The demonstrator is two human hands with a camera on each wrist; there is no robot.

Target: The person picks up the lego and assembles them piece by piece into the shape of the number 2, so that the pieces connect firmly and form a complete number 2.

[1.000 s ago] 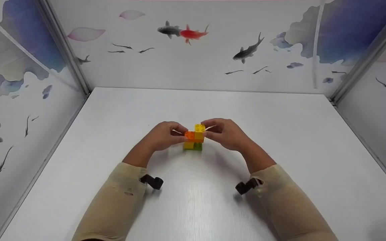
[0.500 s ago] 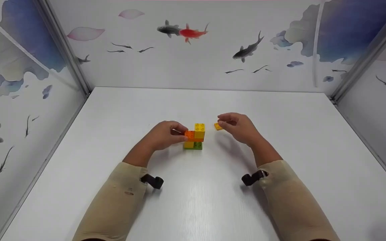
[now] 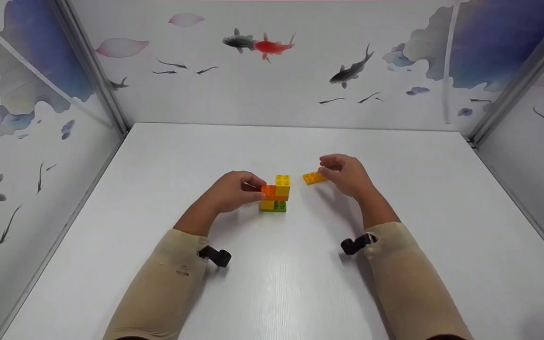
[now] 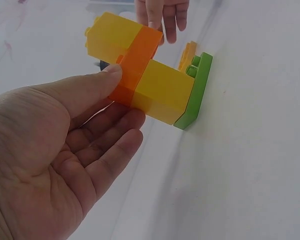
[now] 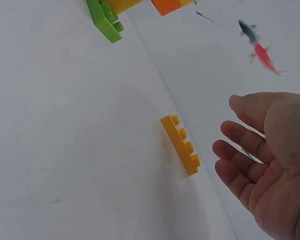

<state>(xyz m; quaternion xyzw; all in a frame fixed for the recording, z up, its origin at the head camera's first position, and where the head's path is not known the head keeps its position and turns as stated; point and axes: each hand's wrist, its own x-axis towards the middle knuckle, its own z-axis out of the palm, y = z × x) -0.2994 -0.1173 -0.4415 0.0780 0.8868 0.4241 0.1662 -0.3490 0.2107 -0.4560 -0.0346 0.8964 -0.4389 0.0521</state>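
My left hand [image 3: 232, 191] pinches the orange brick [image 4: 140, 57] of a stack of toy building bricks, its thumb pressed on the brick's side. A yellow brick [image 3: 282, 189] sits on top at the stack's right. Below the orange brick comes another yellow brick [image 4: 165, 87], which stands on a thin green plate [image 3: 280, 208] with some bare studs. My right hand [image 3: 347, 175] is over the table just right of the stack, fingers loosely bent with nothing in them. Beside it a flat yellow-orange brick [image 5: 181, 146] lies studs up, apart from the fingers in the right wrist view.
The white table [image 3: 272, 283] meets a back wall [image 3: 272, 94] and side walls painted with fish and leaves. Black camera mounts [image 3: 215, 256] stick out from both sleeves near the table.
My right hand has left the stack's top yellow brick and moved right and back to the flat yellow-orange brick, which now shows more fully. My left hand keeps its grip on the stack.
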